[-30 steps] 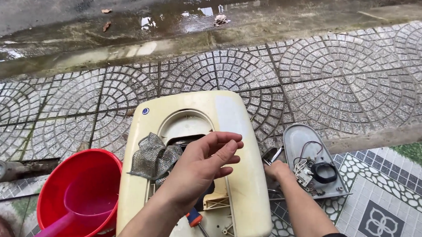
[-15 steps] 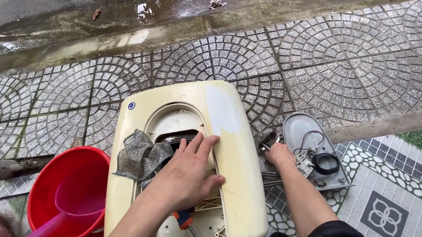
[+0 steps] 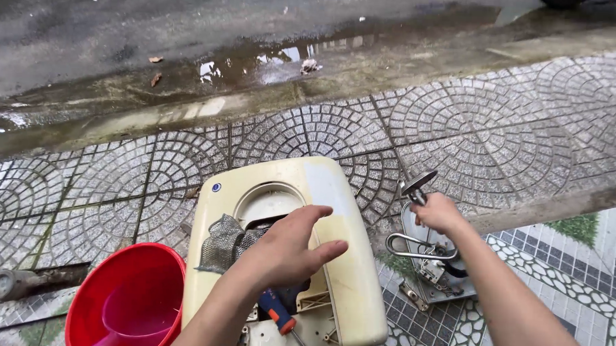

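Left hand (image 3: 288, 251), grip released, fingers spread over cream appliance casing (image 3: 339, 263) at lower centre. Right hand (image 3: 440, 213) grasping metal heating element (image 3: 418, 248), centre right. Red bucket (image 3: 129, 300) lower left.

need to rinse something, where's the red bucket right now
In the head view the red bucket sits at lower left on the patterned paving, right beside the cream appliance housing, on the left hand side.

1. My left hand (image 3: 288, 251) rests on smooth, yellowed plastic casing (image 3: 339, 263).
2. Grey mesh cloth (image 3: 225, 242) looks coarse.
3. My right hand (image 3: 440, 213) grips shiny metal element (image 3: 418, 248).
4. Red bucket (image 3: 129, 300) is glossy plastic.
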